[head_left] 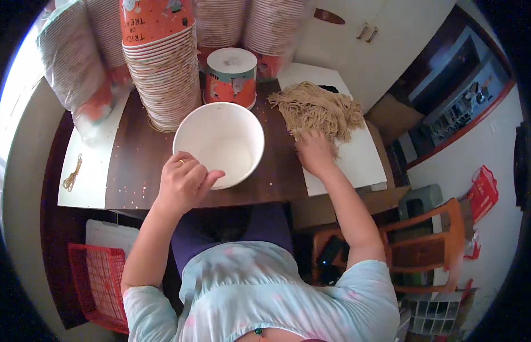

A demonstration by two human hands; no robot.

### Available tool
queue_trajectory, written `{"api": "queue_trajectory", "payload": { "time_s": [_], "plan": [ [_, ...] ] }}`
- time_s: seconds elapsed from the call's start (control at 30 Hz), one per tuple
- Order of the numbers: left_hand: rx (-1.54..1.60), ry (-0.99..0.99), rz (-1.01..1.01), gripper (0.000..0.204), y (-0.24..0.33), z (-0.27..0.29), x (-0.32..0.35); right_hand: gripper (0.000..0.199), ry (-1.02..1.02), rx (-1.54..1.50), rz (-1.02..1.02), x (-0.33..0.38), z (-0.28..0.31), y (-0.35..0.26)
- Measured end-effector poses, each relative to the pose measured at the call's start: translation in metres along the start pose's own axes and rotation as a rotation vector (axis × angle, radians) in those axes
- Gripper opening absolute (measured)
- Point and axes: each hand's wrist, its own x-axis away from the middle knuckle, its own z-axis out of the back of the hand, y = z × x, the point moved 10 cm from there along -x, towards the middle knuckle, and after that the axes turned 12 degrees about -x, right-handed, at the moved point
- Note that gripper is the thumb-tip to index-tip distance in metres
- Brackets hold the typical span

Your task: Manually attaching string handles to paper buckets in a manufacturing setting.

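Note:
A white paper bucket (234,142) stands at the near side of the brown table, its open mouth facing me. My left hand (184,181) is at its near-left rim, fingers curled outside and thumb over the edge, closed on it. To the right lies a loose heap of tan cords (317,108). My right hand (315,151) reaches into the heap's near edge with bent fingers pinching at the strands; the fingertips are partly hidden there. Behind the bucket sits an orange printed bucket (231,80), upside down with its white base up.
A tall nested stack of buckets (163,80) rises at the back left, beside more stacks wrapped in clear plastic (74,57). A small bundle of cord (73,174) lies on the table's left end. Below are a red basket (100,279) and a wooden chair (419,245).

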Motion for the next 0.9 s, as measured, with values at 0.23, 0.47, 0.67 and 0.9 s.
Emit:
{"api": "queue_trajectory", "payload": {
  "time_s": [0.23, 0.47, 0.67, 0.9],
  "plan": [
    [0.013, -0.036, -0.048, 0.030, -0.001, 0.005, -0.004, 0.015, 0.175, -0.639, -0.202, -0.044, 0.050, 0.048],
    [0.501, -0.130, 0.429, 0.028, -0.028, 0.001, -0.051, 0.012, 0.037, -1.251, -0.349, -0.119, 0.133, 0.004],
    [1.097, -0.294, 0.600, 0.041, -0.026, -0.053, -0.106, 0.011, -0.140, -1.325, -0.216, -0.152, 0.150, -0.063],
    [1.204, -0.671, 0.561, 0.036, 0.009, -0.083, -0.080, 0.015, 0.087, -1.509, -0.268, -0.152, 0.160, -0.049]
  ]
}}
